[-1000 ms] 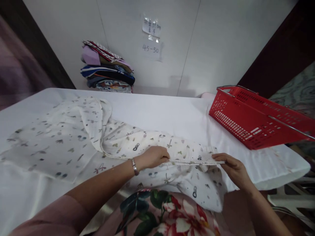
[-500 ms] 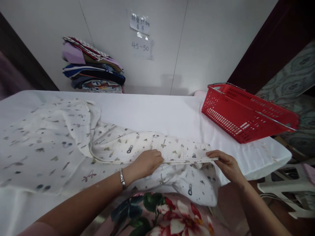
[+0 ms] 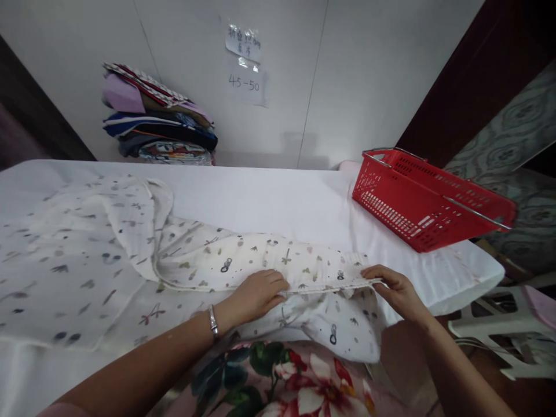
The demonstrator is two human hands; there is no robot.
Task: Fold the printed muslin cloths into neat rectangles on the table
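Note:
A thin white cloth (image 3: 256, 255) printed with small leaves, flowers and dots lies partly folded along the table. Its folded edge runs in front of me, and a loose part hangs down towards my body. My left hand (image 3: 258, 295) rests on this edge near the middle, its fingers stretched out and the thumb apart below. At the right end of the strip, my right hand (image 3: 393, 286) pinches the cloth's corner between thumb and fingers. On the left, the cloth spreads wide with a raised, curled fold.
A red plastic basket (image 3: 428, 202) with metal handles stands at the table's right end. Folded fabrics (image 3: 160, 116) are stacked against the wall at the back left. The table (image 3: 260, 197) has a white cover. White plastic stools (image 3: 499, 324) stand below right.
My left hand's fingers have loosened and flattened on the edge, with the thumb now apart. My right hand keeps its pinch on the corner. The view has shifted slightly.

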